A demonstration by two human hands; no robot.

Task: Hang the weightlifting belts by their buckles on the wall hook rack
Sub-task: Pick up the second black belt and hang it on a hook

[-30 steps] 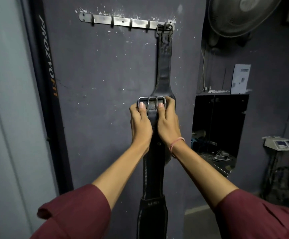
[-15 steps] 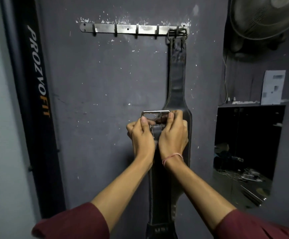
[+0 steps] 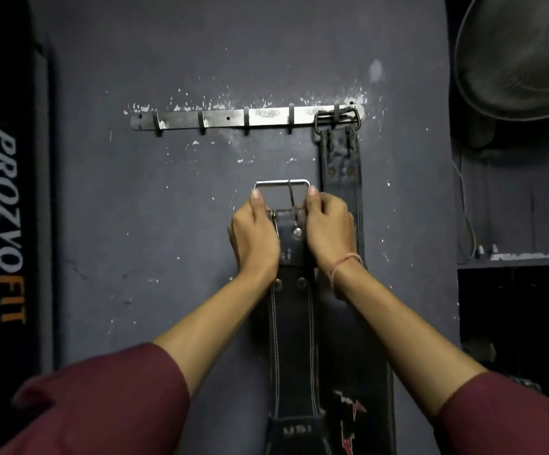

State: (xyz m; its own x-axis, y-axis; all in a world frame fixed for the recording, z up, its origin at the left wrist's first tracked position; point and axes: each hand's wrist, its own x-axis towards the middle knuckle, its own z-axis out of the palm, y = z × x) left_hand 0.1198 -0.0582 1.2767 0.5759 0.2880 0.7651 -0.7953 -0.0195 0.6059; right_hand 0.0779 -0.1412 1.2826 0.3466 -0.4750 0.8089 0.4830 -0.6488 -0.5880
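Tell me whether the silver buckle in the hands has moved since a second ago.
Yes: the silver buckle has risen closer to the hook rack and shifted left, off the hung belt.

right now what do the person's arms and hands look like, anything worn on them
Both arms wear loose dark red sleeves, the left sleeve and the right sleeve, which end near the elbows and leave the forearms bare. The left hand has no glove, ring or band showing. The right hand is also ungloved, with a thin pinkish thread band around its wrist.
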